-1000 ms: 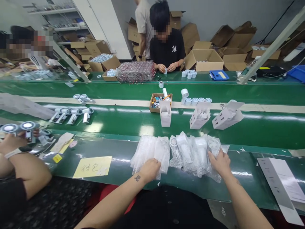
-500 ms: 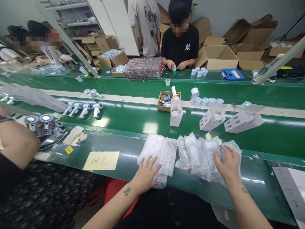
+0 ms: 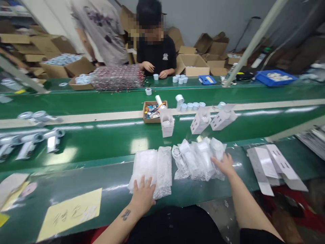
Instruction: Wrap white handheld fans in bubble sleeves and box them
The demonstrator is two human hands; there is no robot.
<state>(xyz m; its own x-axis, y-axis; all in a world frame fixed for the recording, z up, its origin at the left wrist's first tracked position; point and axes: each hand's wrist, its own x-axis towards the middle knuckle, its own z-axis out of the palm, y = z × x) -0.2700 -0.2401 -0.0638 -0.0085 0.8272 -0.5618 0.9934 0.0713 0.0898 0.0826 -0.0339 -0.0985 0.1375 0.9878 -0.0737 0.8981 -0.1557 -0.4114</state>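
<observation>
Left hand (image 3: 142, 194) splaying over the bubble-wrap sleeves (image 3: 146, 162) – right hand (image 3: 224, 165) reaching onto the wrapped items (image 3: 195, 162).

Left fingers are spreading wide, gripping nothing; the sleeves are lying flat beneath the fingertips and on toward 12–1 o'clock. Right thumb and fingers are standing apart at the near end of the row's last item, which is lying at 11 o'clock from that hand – whether they are pinching it, cannot tell. The other wrapped items are leaning close together toward 9 o'clock, filling the space between right hand and sleeves. Three open-topped white boxes (image 3: 167, 128) are standing beyond the row, 10 to 1 o'clock; folded white card (image 3: 266, 162) is lying at 3 o'clock from the right hand.
</observation>
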